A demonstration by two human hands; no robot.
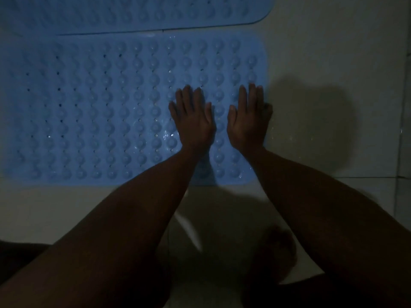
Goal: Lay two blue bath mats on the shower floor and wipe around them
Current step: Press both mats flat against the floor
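Two blue bath mats with rows of round bumps lie flat on the pale shower floor [322, 47]. The near mat [100, 112] fills the middle of the view; the far mat [133, 12] lies just beyond it, their long edges almost touching. My left hand [193, 121] presses flat on the near mat's right part, fingers straight. My right hand [249, 118] presses flat beside it at the mat's right edge, its little finger reaching the edge. Water drops glint on the mat near my left wrist.
Bare pale floor runs to the right of the mats and along their near edge. A tile joint [400, 107] runs down the far right. My foot [280, 252] stands in shadow on the floor below my arms. The scene is dim.
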